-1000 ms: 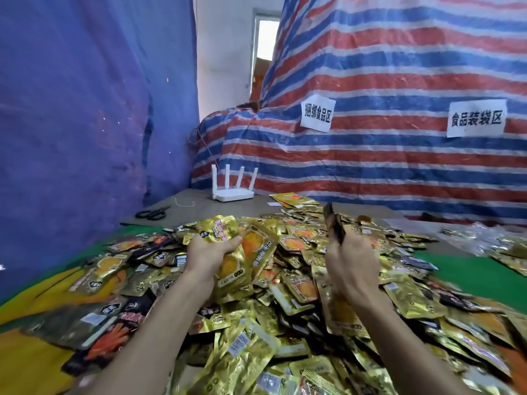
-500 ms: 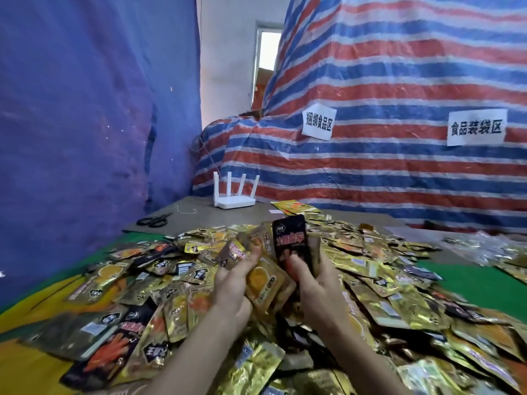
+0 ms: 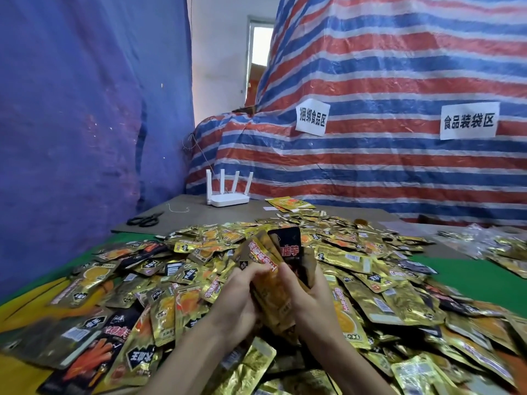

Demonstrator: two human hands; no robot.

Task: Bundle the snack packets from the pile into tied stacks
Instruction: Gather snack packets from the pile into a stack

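The left hand (image 3: 238,295) and right hand (image 3: 312,295) face each other, fingers curled in from both sides, and together clasp 1 fanned stack of snack packets (image 3: 271,283) held upright between the palms. The stack is mostly gold foil with red print. A black packet (image 3: 288,248) stands at its far side against the right hand's fingers, with its top edge above the rest.

The hands hover low over the pile of snack packets (image 3: 370,280), loose gold and black pouches that cover the green cloth (image 3: 470,277) on every side.

Beyond the pile, on the bare brown tabletop, a white router (image 3: 228,199) with 4 antennas stands upright. Black scissors (image 3: 145,220) lie well to its left.

Behind rises a red, white and blue striped tarpaulin (image 3: 399,67) bearing 2 white paper signs, and a blue tarpaulin (image 3: 85,109) hangs on the left.
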